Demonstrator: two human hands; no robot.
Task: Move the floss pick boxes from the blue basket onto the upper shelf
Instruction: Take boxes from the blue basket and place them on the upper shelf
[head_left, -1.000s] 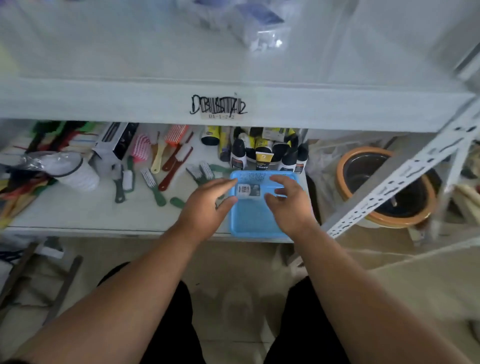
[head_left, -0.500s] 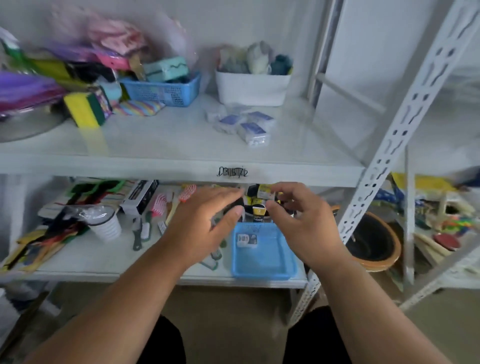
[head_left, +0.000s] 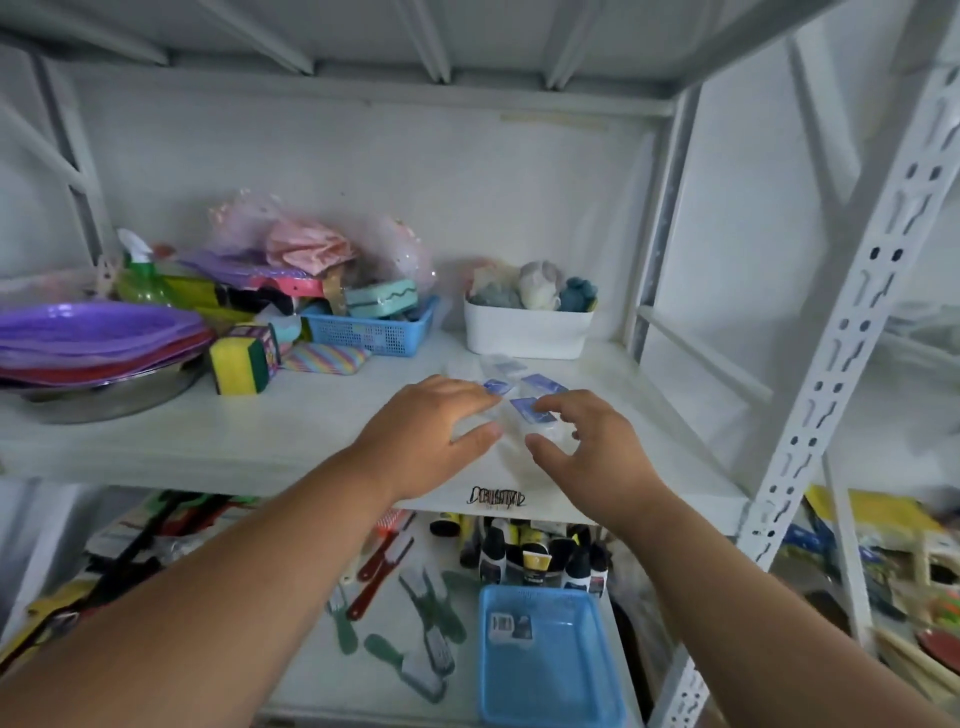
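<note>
A white metal rack with slotted uprights stands against a pale wall. Its upper shelf is a white board, crowded toward the back and left: stacked purple plates, a yellow and green sponge, a small blue mesh basket and a white tub of soft things. Near the front middle of that shelf lie several clear floss pick boxes with blue labels, close together. The left hand and the right hand hover over them, fingers spread and loosely curled, gripping nothing that I can make out; the fingertips are at the nearest box. On the lower shelf sit brushes and dark bottles, and at its front the blue basket, with one box lying in its back left corner.
</note>
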